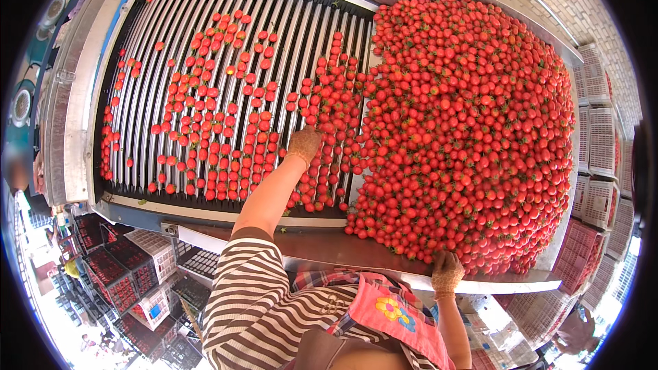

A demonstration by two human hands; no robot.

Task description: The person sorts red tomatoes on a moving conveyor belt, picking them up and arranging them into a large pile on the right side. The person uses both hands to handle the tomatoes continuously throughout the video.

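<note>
My left hand [304, 144], in a tan patterned glove, reaches over the metal roller conveyor [139, 128] among red cherry tomatoes [222, 185]. Its fingertips touch or hover over the tomatoes at the roller bed's right part; whether they grip one cannot be seen. My right hand [447, 272], gloved alike, rests at the near edge of the metal feed tray, its curled fingers beside the lowest tomatoes of a large heap [462, 133]. Whether it holds a tomato is unclear. Many tomatoes have green calyxes. On the rollers they lie in loose rows, denser near the heap.
A steel ledge [324, 252] runs between my body and the rollers. Plastic crates [599, 151] of tomatoes are stacked along the right, and dark crates [108, 267] stand at lower left. Two round fans or dials [21, 105] show at far left, near a partly visible person [15, 169].
</note>
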